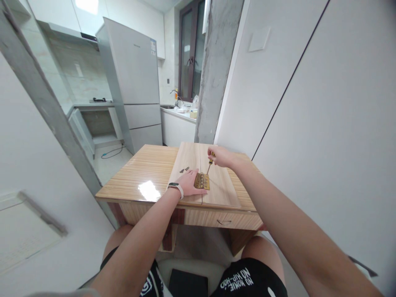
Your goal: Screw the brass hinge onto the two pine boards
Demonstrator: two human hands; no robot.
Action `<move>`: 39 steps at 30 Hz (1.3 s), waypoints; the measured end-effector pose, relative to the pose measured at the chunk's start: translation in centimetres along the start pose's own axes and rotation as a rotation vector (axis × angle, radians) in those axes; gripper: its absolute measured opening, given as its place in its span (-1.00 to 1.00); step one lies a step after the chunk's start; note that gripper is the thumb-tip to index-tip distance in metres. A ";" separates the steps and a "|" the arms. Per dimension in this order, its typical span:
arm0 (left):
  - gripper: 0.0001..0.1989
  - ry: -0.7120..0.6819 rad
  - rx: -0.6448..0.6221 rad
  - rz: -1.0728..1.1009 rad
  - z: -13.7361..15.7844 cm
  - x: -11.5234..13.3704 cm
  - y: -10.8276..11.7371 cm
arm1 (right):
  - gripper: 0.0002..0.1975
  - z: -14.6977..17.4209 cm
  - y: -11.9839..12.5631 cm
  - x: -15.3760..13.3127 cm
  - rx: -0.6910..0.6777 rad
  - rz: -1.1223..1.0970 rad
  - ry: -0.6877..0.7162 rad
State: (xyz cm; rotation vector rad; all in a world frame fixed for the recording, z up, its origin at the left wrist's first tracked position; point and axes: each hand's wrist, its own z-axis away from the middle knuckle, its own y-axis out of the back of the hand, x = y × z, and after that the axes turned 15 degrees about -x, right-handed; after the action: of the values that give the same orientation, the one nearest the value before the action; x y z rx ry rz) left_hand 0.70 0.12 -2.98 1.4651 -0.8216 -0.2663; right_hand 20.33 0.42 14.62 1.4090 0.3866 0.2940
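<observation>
Two pale boards lie side by side on the tabletop, a brass hinge spanning their seam. I have the left hand spread against it, the right hand pinching a screwdriver tilted over its right leaf. Small metal pieces lie near the left hand.

- screwdriver: handle partly hidden by the right fingers
- hinge, near the table's front edge: partly covered by the left fingers
- dark bits: too small to identify
</observation>
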 end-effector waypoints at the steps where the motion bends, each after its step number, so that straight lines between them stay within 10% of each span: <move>1: 0.19 -0.001 0.002 -0.001 0.0 0.0 0.0 | -0.95 0.0 0.0 -0.1 0.002 0.009 0.000; 14: 0.16 0.001 -0.003 0.014 -0.1 0.3 0.2 | -0.61 -0.9 -1.0 0.3 0.066 0.129 -0.152; 39: 0.16 -0.003 -0.001 0.019 0.0 0.1 0.0 | -0.84 -0.2 0.0 -0.1 0.012 0.202 -0.019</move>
State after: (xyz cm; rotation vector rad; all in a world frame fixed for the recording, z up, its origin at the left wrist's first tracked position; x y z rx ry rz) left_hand 0.75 0.09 -2.96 1.4559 -0.8372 -0.2543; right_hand 20.15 0.57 14.62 1.4645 0.2309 0.4435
